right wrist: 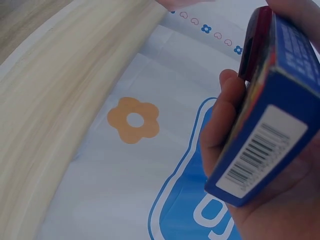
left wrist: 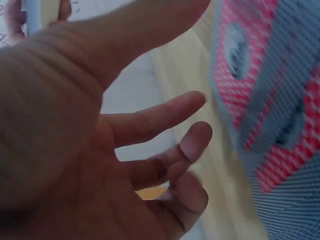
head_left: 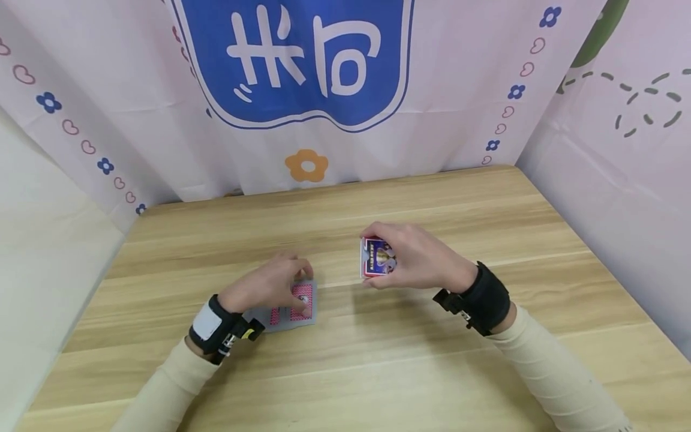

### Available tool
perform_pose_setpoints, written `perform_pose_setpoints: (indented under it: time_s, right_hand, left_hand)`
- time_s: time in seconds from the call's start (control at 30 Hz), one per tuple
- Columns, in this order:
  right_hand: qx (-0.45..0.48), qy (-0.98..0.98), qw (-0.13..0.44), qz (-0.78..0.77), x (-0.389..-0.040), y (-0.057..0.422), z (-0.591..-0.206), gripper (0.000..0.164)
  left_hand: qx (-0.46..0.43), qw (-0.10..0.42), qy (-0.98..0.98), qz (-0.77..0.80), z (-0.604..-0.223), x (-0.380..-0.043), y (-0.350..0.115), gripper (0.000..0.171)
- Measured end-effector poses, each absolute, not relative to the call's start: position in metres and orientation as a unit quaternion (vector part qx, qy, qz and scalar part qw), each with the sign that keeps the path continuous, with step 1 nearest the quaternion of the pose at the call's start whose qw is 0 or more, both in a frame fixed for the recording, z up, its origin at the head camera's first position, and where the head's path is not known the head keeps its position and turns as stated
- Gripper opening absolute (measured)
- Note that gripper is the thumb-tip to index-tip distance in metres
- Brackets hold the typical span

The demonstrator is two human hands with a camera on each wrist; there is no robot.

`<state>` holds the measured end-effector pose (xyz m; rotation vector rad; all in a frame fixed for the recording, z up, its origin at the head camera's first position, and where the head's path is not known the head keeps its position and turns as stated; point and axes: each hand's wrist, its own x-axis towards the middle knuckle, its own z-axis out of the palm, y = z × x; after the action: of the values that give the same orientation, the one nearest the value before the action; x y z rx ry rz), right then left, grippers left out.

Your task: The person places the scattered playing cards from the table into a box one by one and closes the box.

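Pink-and-white backed playing cards point(head_left: 303, 302) lie overlapped on the table point(head_left: 345, 372), left of centre. My left hand point(head_left: 270, 284) hovers over them, thumb and fingers spread around their right part. In the left wrist view, the fingers point(left wrist: 160, 117) are bent and stand apart from the cards point(left wrist: 295, 145). To the right, my right hand point(head_left: 423, 257) grips a small blue playing card box point(head_left: 376, 258) above the table, thumb on one side, fingers on the other. The right wrist view shows the box's barcode end point(right wrist: 262, 150) and a dark red piece point(right wrist: 257, 40) along its edge.
A printed cloth curtain point(head_left: 308, 141) with a blue emblem hangs behind the table's far edge. Pale cloth walls stand on the left point(head_left: 48, 240) and right point(head_left: 610, 180). Bare wood lies between and in front of the hands.
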<state>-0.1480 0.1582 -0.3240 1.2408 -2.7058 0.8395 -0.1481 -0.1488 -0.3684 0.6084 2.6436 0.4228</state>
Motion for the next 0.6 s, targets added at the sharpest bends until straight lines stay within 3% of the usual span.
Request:
perform_pose_setpoints:
  time_s: [0.43,0.6]
  right_hand:
    - [0.413,-0.868,0.019,0.276,-0.1484,0.1566,-0.3246,0.071]
    - [0.413,-0.867,0.013,0.278,-0.1472,0.1557,-0.3255,0.071]
  left_hand:
    - [0.199,0.188,0.948,0.165,-0.3755,-0.1526,-0.1527,0.053]
    - [0.227,0.215,0.932,0.183,-0.3682,-0.1515,-0.1542,0.031]
